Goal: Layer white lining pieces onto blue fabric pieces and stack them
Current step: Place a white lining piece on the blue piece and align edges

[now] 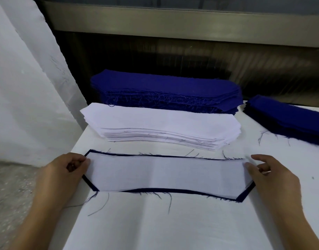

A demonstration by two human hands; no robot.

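Head view: the left hand (64, 170), fingers curled, pinches the left end of a thin white lining piece (166, 175). That piece lies flat on a long dark blue fabric piece (182, 191) on the white tabletop (155, 222). Behind sit a stack of white lining pieces (160, 127) and a stack of blue fabric pieces (164, 89). The right hand (274, 177) has its thumb on the lining's right end; whether it pinches, I cannot tell. A second blue stack (288, 116) lies far right.

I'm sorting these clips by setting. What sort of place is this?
Probably a garment workshop's prep table: a stack of blue fabric pieces, a stack of white lining pieces, and left hand and right hand holding one lining piece over a blue piece.
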